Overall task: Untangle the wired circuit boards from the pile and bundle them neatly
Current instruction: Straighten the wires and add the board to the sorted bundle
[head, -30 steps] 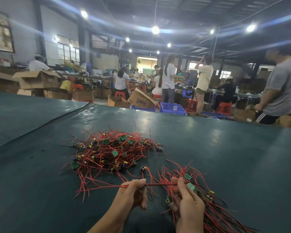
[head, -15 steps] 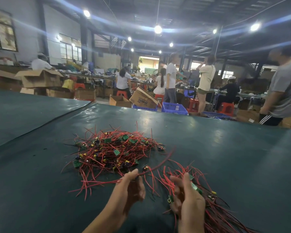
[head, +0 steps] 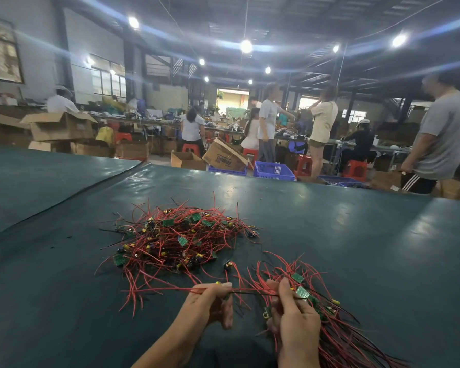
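A tangled pile (head: 175,240) of red-wired green circuit boards lies on the dark green table (head: 356,248), just beyond my hands. My left hand (head: 210,304) pinches one red wire (head: 157,289) that stretches level to the left and runs right toward my other hand. My right hand (head: 295,314) grips a bundle (head: 335,330) of wired boards whose red and black wires trail off to the lower right. Small green boards (head: 302,292) stick up by my right fingertips.
A seam (head: 91,187) in the table cover runs diagonally at the left. Beyond the far edge stand cardboard boxes (head: 61,126), blue crates (head: 274,171), red stools and several people; one person (head: 438,134) stands close at the right.
The wire in my left hand swung up to the right half a second ago and now lies level again between both hands. The pile has not moved.
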A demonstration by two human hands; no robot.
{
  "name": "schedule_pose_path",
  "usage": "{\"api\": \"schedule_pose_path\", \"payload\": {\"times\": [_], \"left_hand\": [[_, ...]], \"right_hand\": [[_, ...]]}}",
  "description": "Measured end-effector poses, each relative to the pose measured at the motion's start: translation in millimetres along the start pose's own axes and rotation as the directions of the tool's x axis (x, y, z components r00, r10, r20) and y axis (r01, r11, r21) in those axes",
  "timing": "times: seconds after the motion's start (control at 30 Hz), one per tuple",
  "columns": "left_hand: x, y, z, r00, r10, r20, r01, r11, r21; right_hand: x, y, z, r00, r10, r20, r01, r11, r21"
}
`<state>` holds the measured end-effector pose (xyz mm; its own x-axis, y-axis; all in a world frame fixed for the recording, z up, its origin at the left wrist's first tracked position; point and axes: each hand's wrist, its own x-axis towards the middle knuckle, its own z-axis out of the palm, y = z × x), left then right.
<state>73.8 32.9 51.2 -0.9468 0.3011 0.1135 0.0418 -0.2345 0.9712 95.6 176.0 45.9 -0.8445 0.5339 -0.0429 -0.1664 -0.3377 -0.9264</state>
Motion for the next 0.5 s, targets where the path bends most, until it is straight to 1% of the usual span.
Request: {"api": "schedule_pose_path", "payload": {"times": [0.1,0.23,0.33,0.4,0.5], "left_hand": [[0,0,0,1.0,0.006,0.008,-0.006,1.0,0.014],[-1,2,-1,1.0,-0.01,-0.016,0.009,1.0,-0.023],[-1,2,-1,0.999,-0.018,-0.037,0.016,0.999,-0.05],[0,1,-1,0.998,-0.034,-0.05,0.03,0.997,-0.071],[0,-1,1,0.998,-0.058,-0.021,0.057,0.995,-0.077]], "right_hand": [[3,-1,-2,1.0,0.021,0.008,-0.022,0.996,0.088],[5,-1,0,0.999,0.021,-0.025,-0.017,0.985,0.173],[2,-3,2,1.0,0.02,-0.02,-0.016,0.983,0.183],[-2,-3,2,0.999,0.021,0.03,-0.024,0.993,0.118],[-12,1,8,0.986,0.007,0.167,0.011,0.995,-0.101]]}}
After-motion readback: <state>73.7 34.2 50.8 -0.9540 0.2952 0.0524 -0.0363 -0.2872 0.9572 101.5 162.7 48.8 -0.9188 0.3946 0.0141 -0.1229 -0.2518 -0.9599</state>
